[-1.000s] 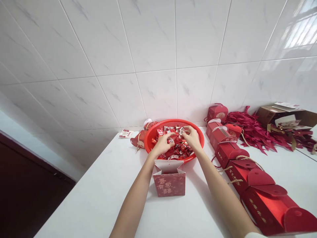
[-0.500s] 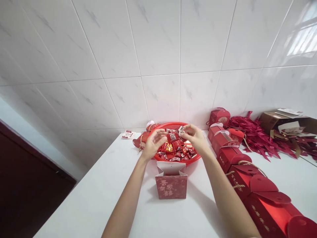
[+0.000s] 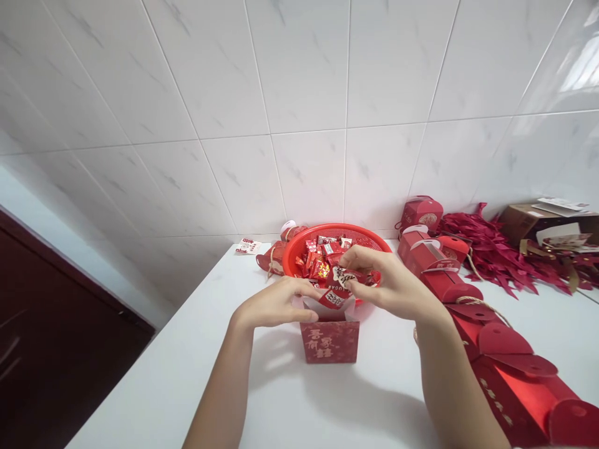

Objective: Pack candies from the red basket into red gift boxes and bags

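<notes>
A dark red paper gift box [image 3: 331,344] with pale characters stands open-topped on the white table. My right hand [image 3: 390,284] pinches a red candy packet [image 3: 346,279] with white lettering above the box's mouth. A red candy with a white label [image 3: 334,299] hangs just below it, partly inside the opening; which hand bears it is unclear. My left hand [image 3: 276,305] is at the box's left side, thumb near the front rim, fingers stretched over the left flap toward the labelled candy. Behind the box, a red plastic basket [image 3: 289,255] contains several wrapped candies.
Red gift boxes [image 3: 515,386] form a row along the right. Dark red ribbons [image 3: 491,249] and a cardboard box [image 3: 519,221] lie at the back right. A printed card [image 3: 248,246] and a red pouch [image 3: 274,259] are left of the basket. A tiled wall [image 3: 309,174] stands behind.
Both hands have come back from the basket to the gift box's mouth, and the red candy packets have come along. The view has shifted slightly.
</notes>
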A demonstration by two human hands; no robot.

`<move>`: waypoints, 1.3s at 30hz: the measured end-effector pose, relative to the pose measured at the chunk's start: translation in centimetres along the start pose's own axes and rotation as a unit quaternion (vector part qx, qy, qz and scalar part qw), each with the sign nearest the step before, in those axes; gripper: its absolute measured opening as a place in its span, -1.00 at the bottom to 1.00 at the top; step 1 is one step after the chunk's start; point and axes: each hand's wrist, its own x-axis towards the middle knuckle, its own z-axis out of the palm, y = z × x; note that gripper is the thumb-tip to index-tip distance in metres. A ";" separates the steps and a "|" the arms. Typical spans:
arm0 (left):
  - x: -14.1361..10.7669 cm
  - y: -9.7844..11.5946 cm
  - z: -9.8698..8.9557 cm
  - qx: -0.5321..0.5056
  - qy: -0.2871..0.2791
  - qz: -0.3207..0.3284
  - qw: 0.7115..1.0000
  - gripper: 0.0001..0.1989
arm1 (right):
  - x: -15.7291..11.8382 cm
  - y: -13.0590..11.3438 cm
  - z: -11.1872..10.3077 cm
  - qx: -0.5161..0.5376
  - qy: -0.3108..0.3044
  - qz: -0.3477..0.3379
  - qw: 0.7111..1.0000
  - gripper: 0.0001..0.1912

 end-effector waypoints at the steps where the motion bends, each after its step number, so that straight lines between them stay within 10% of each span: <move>1: 0.1 -0.2 0.0 0.000 -0.006 -0.002 1.000 -0.69 | 0.0 0.0 0.2 -0.019 -0.012 0.002 1.000 -0.84; 15: 0.0 -0.3 -0.3 0.008 -0.023 -0.004 1.000 -0.55 | 0.6 0.0 1.0 -0.153 -0.128 0.005 0.980 -0.85; 23: -0.2 -0.4 0.1 0.023 -0.021 -0.020 0.999 -0.51 | -0.2 0.6 -0.9 -0.180 -0.077 0.007 0.981 -0.78; 39: -1.6 4.3 2.9 0.159 0.021 0.109 0.981 -0.51 | -1.7 -0.4 -2.3 -0.167 -0.144 0.015 0.975 -0.59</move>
